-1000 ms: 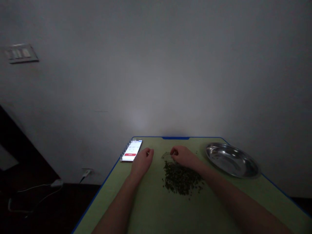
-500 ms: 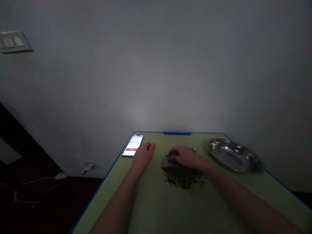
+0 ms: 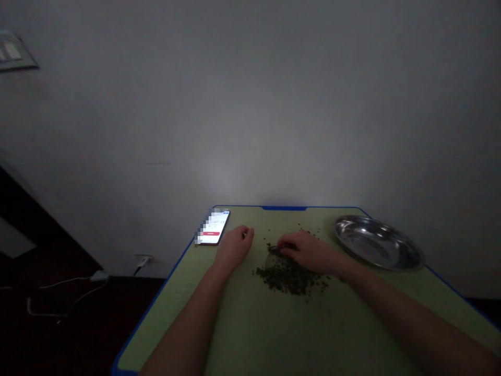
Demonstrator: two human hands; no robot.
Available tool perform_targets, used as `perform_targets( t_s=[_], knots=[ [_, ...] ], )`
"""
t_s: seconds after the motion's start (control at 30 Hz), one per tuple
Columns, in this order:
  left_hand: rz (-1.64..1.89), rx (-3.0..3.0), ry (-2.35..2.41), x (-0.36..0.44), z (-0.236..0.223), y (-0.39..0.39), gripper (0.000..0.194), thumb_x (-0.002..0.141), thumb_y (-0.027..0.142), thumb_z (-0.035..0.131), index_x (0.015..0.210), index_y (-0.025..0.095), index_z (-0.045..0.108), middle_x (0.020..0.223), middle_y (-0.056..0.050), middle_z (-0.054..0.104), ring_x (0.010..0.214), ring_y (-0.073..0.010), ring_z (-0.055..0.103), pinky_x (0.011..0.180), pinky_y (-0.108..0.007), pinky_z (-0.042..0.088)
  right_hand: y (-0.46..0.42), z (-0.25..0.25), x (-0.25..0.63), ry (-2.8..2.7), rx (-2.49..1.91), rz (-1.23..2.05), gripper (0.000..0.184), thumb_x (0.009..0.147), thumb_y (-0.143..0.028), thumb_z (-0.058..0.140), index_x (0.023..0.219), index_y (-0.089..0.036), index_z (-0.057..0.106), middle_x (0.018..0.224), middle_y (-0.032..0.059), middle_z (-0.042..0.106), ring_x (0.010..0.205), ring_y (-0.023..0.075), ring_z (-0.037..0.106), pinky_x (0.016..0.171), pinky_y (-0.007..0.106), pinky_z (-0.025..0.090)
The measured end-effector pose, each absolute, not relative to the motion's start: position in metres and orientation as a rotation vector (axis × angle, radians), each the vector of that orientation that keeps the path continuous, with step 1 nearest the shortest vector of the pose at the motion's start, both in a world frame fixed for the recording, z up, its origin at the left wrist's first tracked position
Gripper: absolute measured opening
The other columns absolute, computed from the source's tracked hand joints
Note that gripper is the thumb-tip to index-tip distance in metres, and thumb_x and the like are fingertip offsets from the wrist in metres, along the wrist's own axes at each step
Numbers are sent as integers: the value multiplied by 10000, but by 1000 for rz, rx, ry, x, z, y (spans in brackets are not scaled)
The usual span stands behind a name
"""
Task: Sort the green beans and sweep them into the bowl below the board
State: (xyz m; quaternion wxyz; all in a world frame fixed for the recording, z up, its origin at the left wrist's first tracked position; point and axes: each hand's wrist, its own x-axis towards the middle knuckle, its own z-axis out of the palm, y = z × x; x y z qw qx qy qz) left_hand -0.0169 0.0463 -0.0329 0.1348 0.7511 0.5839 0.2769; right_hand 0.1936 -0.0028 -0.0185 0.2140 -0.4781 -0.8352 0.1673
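Note:
A loose pile of small dark grains [image 3: 291, 279], perhaps seeds or dried beans, lies spread on a light green table [image 3: 266, 334]. Over the pile's far side, my right hand [image 3: 305, 249] is closed with its fingertips pinched downward; what is between them is too small or hidden to make out. Beside those fingertips, the faint curved outline of a clear round dish [image 3: 270, 259] shows among the grains. Left of the pile, my left hand [image 3: 236, 244] rests low with curled fingers, and its inside is hidden. It is close to a lit phone [image 3: 214, 230].
An oval shiny metal tray [image 3: 378, 243] stands at the table's right side. Stray grains lie around the pile. The blue table edge [image 3: 284, 208] runs along a grey wall [image 3: 274, 104]. Cables [image 3: 74, 282] and a plug [image 3: 144, 261] are at the lower left.
My right hand has shifted slightly right. The clear round outline is less distinct, with more grains showing around it. My left hand has moved a little right; the view has tilted slightly.

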Motion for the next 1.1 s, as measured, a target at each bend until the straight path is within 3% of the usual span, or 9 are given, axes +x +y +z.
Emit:
perform_targets(
  t_s=[0.3,0.77,1.1],
  knots=[
    [798,2204,1666,-17,-34,48,346,905,359,390,750,164,630,753,-61,657,715,-167,580,622,-266,357,-23,-17,196,-2356,-1291,449,191,831,-148,513,849,-194,698,827,41,714,735,177,616,685,283,428],
    [792,2207,1669,-17,-33,48,325,881,359,395,722,177,613,705,-45,627,662,-169,546,589,-280,327,-33,-26,195,-2240,-1284,249,163,886,-142,513,946,-155,663,925,78,701,854,206,623,792,341,447],
    [826,2222,1656,-20,-28,46,322,860,374,397,715,177,607,674,-33,614,635,-171,535,564,-279,316,-43,-39,196,-2290,-1132,94,144,887,-126,521,932,-153,655,889,73,682,837,201,602,775,332,459]
  ],
)
